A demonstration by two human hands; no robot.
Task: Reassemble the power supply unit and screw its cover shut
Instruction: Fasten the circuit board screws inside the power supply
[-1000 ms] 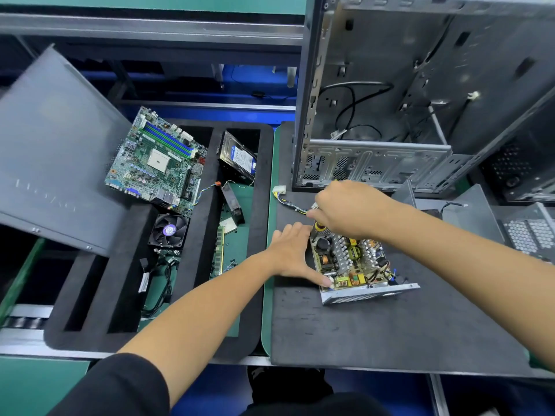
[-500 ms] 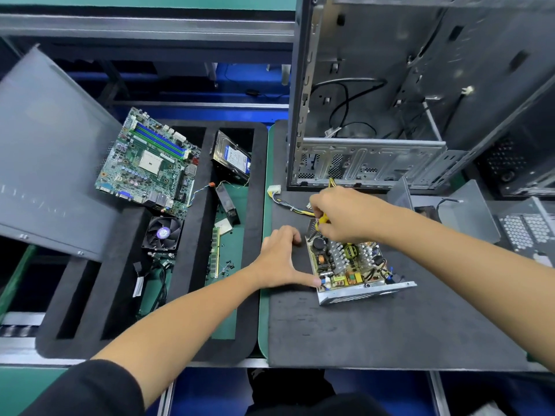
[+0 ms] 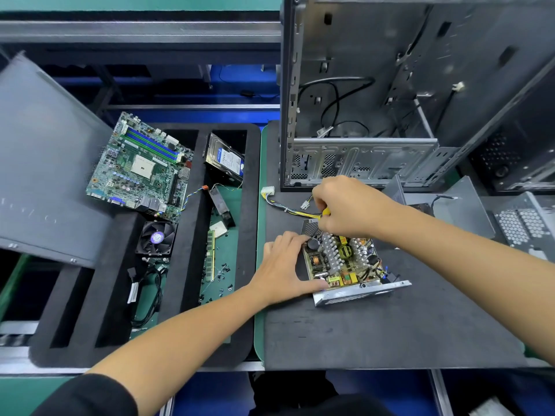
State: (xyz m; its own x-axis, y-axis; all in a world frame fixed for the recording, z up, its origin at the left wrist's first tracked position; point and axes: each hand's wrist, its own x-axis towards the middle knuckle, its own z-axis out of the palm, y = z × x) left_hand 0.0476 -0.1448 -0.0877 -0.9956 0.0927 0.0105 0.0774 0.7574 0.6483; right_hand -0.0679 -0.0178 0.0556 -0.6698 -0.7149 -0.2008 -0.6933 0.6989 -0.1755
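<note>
My left grip (image 3: pixel 280 267): fingers straight, bracing the open power supply unit (image 3: pixel 345 262).
My right grip (image 3: pixel 350 207): clamped on yellow-handled screwdriver (image 3: pixel 326 212).

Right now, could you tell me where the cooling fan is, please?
In the head view the cooling fan sits left of centre in the black foam tray, just below the motherboard and left of the RAM stick.
</note>
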